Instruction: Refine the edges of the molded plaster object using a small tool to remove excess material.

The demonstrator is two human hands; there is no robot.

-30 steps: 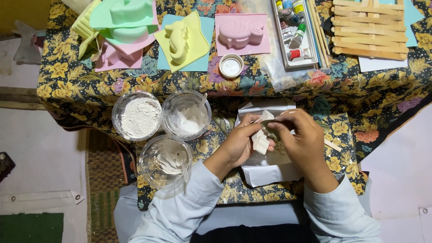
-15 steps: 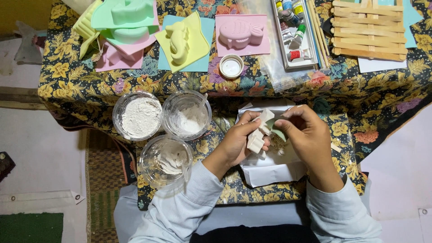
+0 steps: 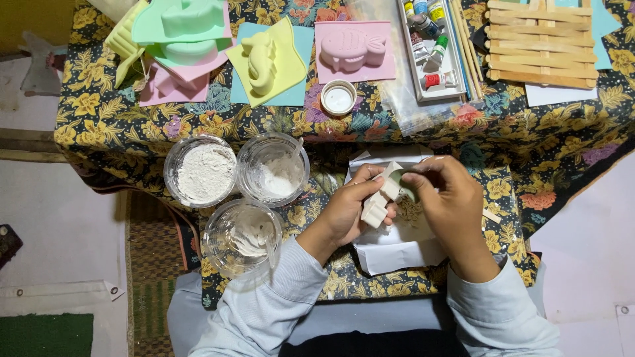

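White blocky plaster cast (image 3: 379,201) gripped in left hand (image 3: 344,215); right hand (image 3: 446,198) pinches its top.

A small off-white plaster cast figure (image 3: 378,200), blocky with stubby lobes at its lower end, is held tilted above a sheet of white paper (image 3: 397,248). The left hand (image 3: 348,213) cradles it; the right hand (image 3: 444,198) pinches its upper end with its fingers (image 3: 413,178).

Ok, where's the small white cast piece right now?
In the head view the white cast piece sits low of centre, held in the left hand, with the right hand touching its top end, above the white paper and right of the three clear cups.
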